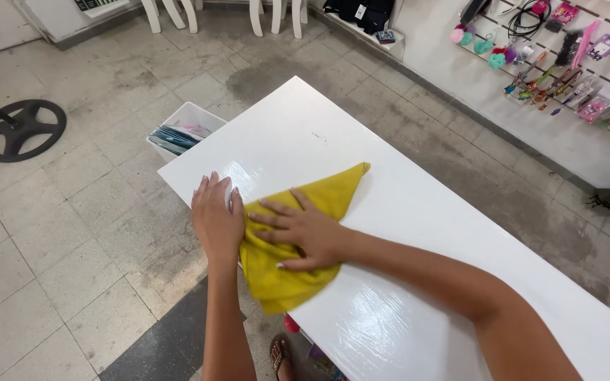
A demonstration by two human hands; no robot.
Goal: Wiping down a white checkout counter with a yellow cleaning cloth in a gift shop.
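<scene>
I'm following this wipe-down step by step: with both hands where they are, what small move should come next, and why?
Probably slide the yellow cloth away along the white table. The right hand lies flat on the cloth, the left hand rests beside it at the table's edge, and bare surface lies beyond.

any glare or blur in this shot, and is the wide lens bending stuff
Head view: soft glare streaks on the glossy white table, brightest beside the left hand and below the right hand on the yellow cloth; hands and cloth are sharp; faint shadows only; wide-angle stretch toward the edges, the table's edges splaying outward.
</scene>
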